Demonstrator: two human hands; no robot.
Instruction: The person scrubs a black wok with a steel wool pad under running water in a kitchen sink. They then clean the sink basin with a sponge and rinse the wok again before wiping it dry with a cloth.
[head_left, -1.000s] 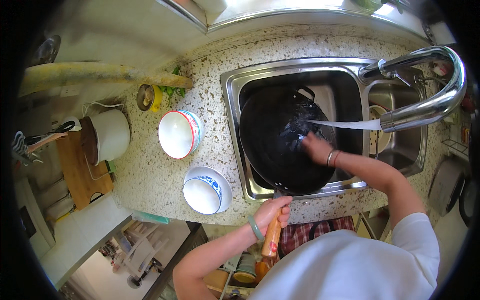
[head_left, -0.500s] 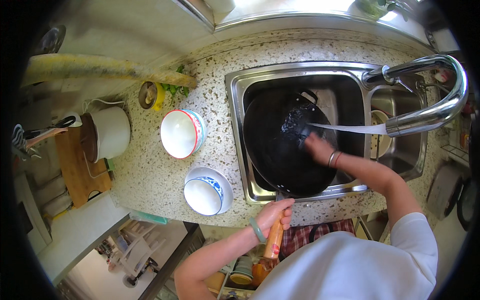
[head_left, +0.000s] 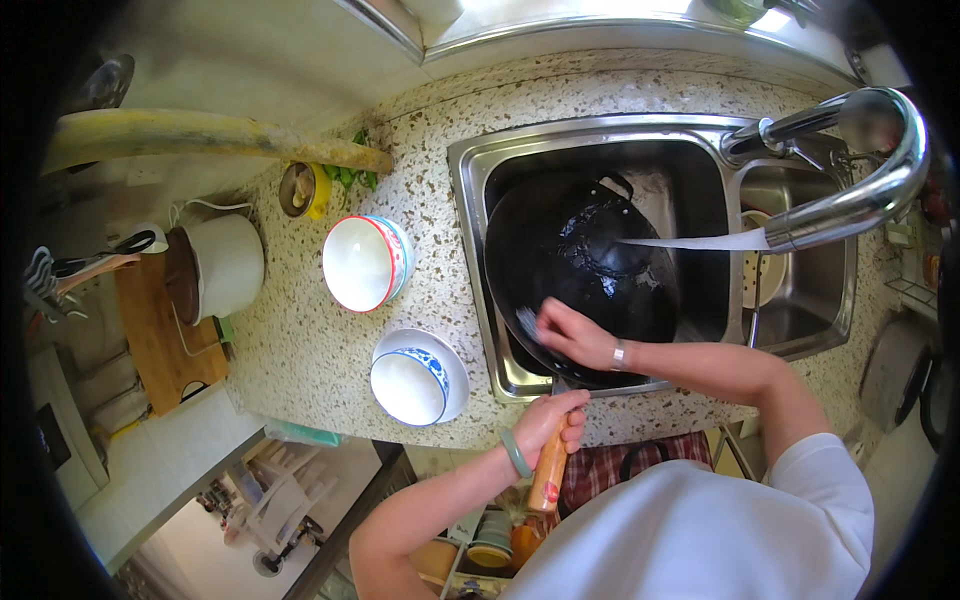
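Note:
A large black wok point(head_left: 530, 255) lies tilted in the big sink basin, its loop handle at the far side. My left hand point(head_left: 553, 420) is wrapped round the wok's wooden handle point(head_left: 550, 475) at the counter's front edge. Inside the wok, against its near left wall, my right hand point(head_left: 572, 333) is closed on a small greyish scouring pad point(head_left: 527, 319), partly hidden and blurred. Water runs from the chrome faucet point(head_left: 840, 220) into the wok and pools, shining, in its middle.
Left of the steel sink point(head_left: 468, 200) stand stacked bowls point(head_left: 358, 262) with a red rim and a blue-patterned bowl point(head_left: 405, 390) on a white one. Beyond are a yellow cup point(head_left: 318, 190), a white pot point(head_left: 230, 265) and a wooden board point(head_left: 150, 335). A strainer point(head_left: 765, 270) sits in the small basin.
My right hand has swept left and nearer, from the wok's right side to its near left wall. My left hand keeps its hold on the handle. Water keeps running.

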